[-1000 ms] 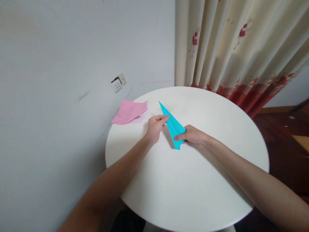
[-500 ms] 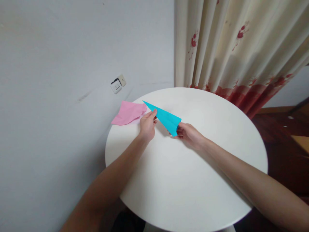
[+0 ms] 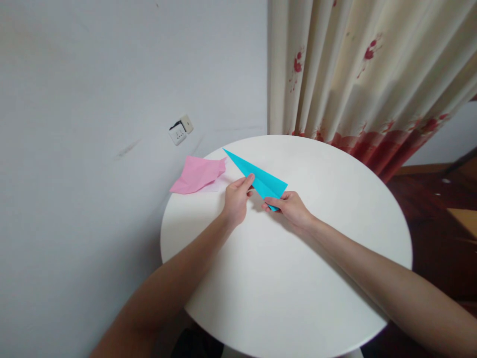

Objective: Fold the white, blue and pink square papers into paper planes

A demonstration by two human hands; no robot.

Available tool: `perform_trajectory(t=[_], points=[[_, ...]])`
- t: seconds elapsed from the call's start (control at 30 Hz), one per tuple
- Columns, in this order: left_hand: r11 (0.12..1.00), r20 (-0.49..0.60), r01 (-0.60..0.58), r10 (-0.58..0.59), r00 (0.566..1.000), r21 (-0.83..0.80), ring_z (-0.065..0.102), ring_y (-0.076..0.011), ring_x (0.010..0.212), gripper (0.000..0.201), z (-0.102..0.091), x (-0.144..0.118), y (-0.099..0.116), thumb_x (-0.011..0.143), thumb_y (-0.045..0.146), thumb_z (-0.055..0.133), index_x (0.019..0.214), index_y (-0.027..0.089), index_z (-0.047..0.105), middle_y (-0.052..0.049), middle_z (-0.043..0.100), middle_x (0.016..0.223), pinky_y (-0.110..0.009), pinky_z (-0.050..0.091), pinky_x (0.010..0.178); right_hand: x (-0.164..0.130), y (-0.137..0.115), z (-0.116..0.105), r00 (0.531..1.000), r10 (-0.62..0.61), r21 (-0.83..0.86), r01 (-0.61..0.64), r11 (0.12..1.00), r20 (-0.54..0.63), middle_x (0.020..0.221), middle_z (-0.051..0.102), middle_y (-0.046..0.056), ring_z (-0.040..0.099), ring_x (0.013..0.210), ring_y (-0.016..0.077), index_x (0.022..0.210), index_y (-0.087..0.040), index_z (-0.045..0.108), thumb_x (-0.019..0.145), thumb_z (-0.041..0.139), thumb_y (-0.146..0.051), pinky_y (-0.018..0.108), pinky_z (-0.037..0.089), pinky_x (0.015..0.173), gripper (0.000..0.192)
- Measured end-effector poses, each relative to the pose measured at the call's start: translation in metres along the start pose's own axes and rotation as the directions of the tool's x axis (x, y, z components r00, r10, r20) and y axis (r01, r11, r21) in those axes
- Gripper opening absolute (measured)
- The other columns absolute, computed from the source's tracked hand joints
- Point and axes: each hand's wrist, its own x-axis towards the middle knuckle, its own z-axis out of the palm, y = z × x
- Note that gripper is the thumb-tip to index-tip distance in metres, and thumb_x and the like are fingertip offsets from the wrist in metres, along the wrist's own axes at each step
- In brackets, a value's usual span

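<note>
Turquoise paper, folded into a long narrow dart, is held just above the round white table near its far left part, its sharp tip aimed toward the wall. The left hand is closed on the lower edge near the middle, thumb and fingertips pinched; the right hand is closed on the blunt rear end. Compared with half a second ago, the left pinch has been shifted rearward along the fold and the hands brought closer together, which suggests a crease is being worked rather than the dart repositioned. Pink paper lies crumpled at the table's left rim, untouched.
</note>
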Motion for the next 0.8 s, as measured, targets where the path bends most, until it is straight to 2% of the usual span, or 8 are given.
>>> perform_trajectory(t=[0.1,0.2,0.4,0.5,0.57,0.67,0.73,0.8], points=[[0.992,0.123,0.099,-0.108,0.986,0.079,0.059,-0.0139,0.073,0.035,0.004,-0.008,-0.01,0.074,0.05,0.076,0.078,0.016,0.071,-0.005,0.068,0.08,-0.026,0.038,0.06,0.003,-0.002,-0.001,0.998,-0.028,0.043,0.03,0.999,-0.051,0.077,0.072,0.006,0.061,0.068,0.0147,0.075,-0.015,0.073,0.064,0.08,-0.041,0.027,0.045,0.067,0.029],[0.989,0.13,0.104,-0.118,0.985,0.108,0.057,-0.0134,0.07,0.036,0.006,-0.012,-0.015,0.074,0.05,0.076,0.074,0.015,0.07,-0.005,0.067,0.076,-0.026,0.037,0.06,0.005,-0.001,-0.002,0.998,-0.043,0.052,0.046,0.998,-0.055,0.073,0.069,0.004,0.055,0.062,0.0122,0.075,-0.015,0.072,0.065,0.08,-0.043,0.026,0.042,0.062,0.03],[0.999,-0.06,0.02,-0.018,0.998,0.043,0.052,-0.0105,0.065,0.034,-0.001,0.001,-0.003,0.069,0.044,0.081,0.064,0.015,0.064,-0.001,0.058,0.067,-0.024,0.036,0.058,0.002,-0.002,-0.002,0.999,-0.046,-0.077,0.045,0.996,-0.001,0.06,0.063,0.002,0.049,0.056,0.0102,0.06,-0.015,0.068,0.067,0.078,-0.046,0.026,0.038,0.059,0.033],[0.998,-0.181,-0.022,0.013,0.983,-0.051,0.051,-0.0094,0.064,0.032,-0.01,0.015,0.008,0.064,0.04,0.085,0.068,0.016,0.064,0.001,0.057,0.067,-0.023,0.035,0.056,0.001,-0.003,-0.004,0.999,-0.026,-0.099,0.028,0.995,0.019,0.062,0.065,0.003,0.049,0.056,0.0104,0.061,-0.015,0.069,0.067,0.077,-0.043,0.027,0.038,0.06,0.03],[0.995,-0.212,-0.029,0.008,0.977,-0.097,0.051,-0.0087,0.063,0.032,-0.015,0.021,0.014,0.062,0.038,0.086,0.069,0.016,0.064,0.001,0.056,0.066,-0.022,0.034,0.054,0.002,-0.003,-0.007,1.0,0.011,-0.081,-0.012,0.997,-0.013,0.067,0.067,0.005,0.052,0.059,0.0115,0.066,-0.014,0.07,0.068,0.077,-0.042,0.027,0.038,0.059,0.028],[0.995,-0.144,0.016,-0.03,0.989,-0.102,0.05,-0.0084,0.062,0.032,-0.013,0.02,0.014,0.063,0.039,0.086,0.07,0.016,0.064,0.001,0.057,0.067,-0.022,0.035,0.054,0.008,-0.007,-0.016,0.994,0.061,0.032,-0.059,0.998,-0.096,0.079,0.07,0.008,0.058,0.066,0.0141,0.081,-0.015,0.071,0.076,0.07,-0.05,0.027,0.04,0.059,0.035],[0.998,-0.065,0.039,-0.042,0.997,-0.056,0.05,-0.0088,0.062,0.032,-0.008,0.014,0.01,0.065,0.04,0.085,0.069,0.015,0.065,-0.001,0.058,0.068,-0.023,0.035,0.054,0.013,-0.011,-0.023,0.992,0.062,0.119,-0.049,0.992,-0.106,0.088,0.071,0.008,0.062,0.072,0.0163,0.088,-0.018,0.069,0.081,0.06,-0.06,0.027,0.043,0.06,0.044],[0.999,0.009,0.05,-0.05,0.999,0.001,0.049,-0.0095,0.062,0.031,-0.003,0.007,0.005,0.068,0.042,0.082,0.067,0.015,0.066,-0.002,0.059,0.068,-0.024,0.034,0.054,0.016,-0.015,-0.028,0.995,0.029,0.167,-0.013,0.986,-0.096,0.09,0.071,0.008,0.063,0.075,0.0177,0.088,-0.02,0.067,0.082,0.054,-0.068,0.027,0.044,0.062,0.051]])
